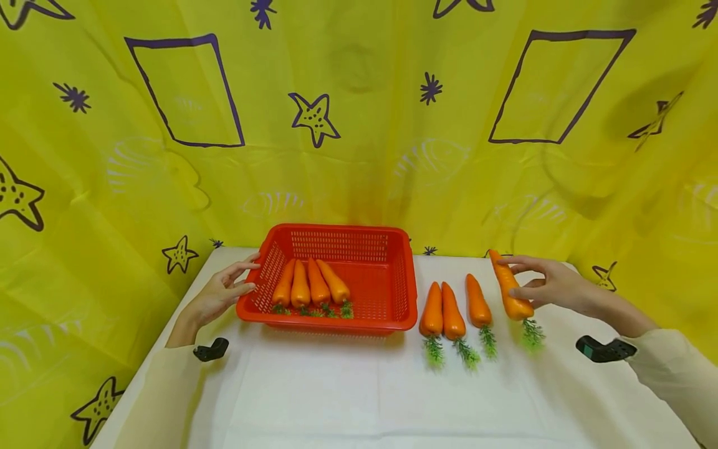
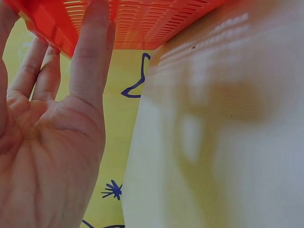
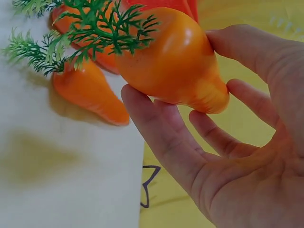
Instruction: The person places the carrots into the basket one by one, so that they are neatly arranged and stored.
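- While the left hand (image 1: 217, 293) reaches in from the side, its fingers, loose and nearly straight, touch the left rim of the red basket (image 1: 331, 322); nothing is clutched, so it looks like a light steadying touch.
- Over to the right, the right hand (image 1: 552, 287) has a carrot (image 1: 506, 280) pinched between thumb and fingertips, palm well clear; a delicate hold, probably enough for something so smooth and rounded.
- That carrot points its tip at the yellow backdrop (image 1: 359, 181), leafy top toward the person, and appears raised off the white surface (image 1: 336, 386).
- Just beside it, three loose carrots (image 1: 453, 315) lie right of the basket, all tips-away, perhaps lined up to leave their bodies easy to pick.
- Inside the basket, four carrots (image 1: 300, 287) sit packed toward the left, leaving red floor showing on the right.
- And the arms? Spread wide, both hands angled inward, sleeves (image 1: 159, 386) back from the wrists.
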{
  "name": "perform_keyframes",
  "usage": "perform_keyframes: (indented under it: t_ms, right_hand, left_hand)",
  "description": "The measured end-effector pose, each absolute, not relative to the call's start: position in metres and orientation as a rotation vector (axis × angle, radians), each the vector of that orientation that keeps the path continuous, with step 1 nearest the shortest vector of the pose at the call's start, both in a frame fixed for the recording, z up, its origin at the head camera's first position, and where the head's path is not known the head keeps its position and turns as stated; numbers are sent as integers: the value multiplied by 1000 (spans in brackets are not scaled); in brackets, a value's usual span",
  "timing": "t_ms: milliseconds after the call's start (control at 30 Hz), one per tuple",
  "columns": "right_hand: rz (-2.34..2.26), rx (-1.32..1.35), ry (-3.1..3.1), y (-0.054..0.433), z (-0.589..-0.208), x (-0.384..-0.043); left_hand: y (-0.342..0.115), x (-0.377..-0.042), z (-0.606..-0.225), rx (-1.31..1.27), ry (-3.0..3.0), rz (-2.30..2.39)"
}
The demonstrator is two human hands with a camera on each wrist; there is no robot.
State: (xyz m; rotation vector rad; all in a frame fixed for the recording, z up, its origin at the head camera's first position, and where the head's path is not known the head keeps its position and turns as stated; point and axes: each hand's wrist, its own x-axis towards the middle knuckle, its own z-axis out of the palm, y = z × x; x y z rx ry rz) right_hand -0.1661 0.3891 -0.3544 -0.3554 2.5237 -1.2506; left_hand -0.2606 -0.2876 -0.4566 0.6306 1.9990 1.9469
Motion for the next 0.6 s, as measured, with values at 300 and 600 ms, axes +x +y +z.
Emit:
perform_keyframes:
  t_ms: [300, 600]
  right_hand:
    - [-1221, -376, 2479, 363, -324, -183]
    - [-1126, -479, 2468, 316, -305, -214]
  left_hand:
    - [-287, -261, -457, 633, 1993, 1955]
    - [-287, -260, -458, 632, 1986, 1963]
